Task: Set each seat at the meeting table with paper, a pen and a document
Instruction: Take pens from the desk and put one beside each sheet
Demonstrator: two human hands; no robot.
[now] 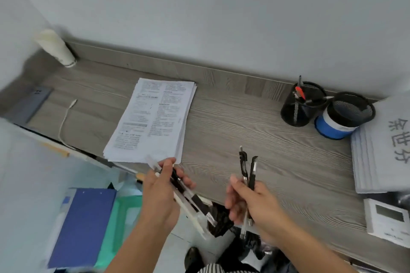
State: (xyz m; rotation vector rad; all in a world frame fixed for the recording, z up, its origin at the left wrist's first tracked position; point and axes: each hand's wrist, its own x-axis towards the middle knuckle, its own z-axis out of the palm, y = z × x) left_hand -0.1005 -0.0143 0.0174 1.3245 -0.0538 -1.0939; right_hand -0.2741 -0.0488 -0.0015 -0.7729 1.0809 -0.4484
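Head view: left hand point(159, 195) grips a pen bundle point(193, 203), right hand point(259, 208) holds two pens point(253, 170). We judge pen-gathering; next, lift the documents point(153, 119).

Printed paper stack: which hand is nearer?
Left. Left hand, gripping pens, is at the near edge of the stack; right hand, holding two pens, is off to its right.
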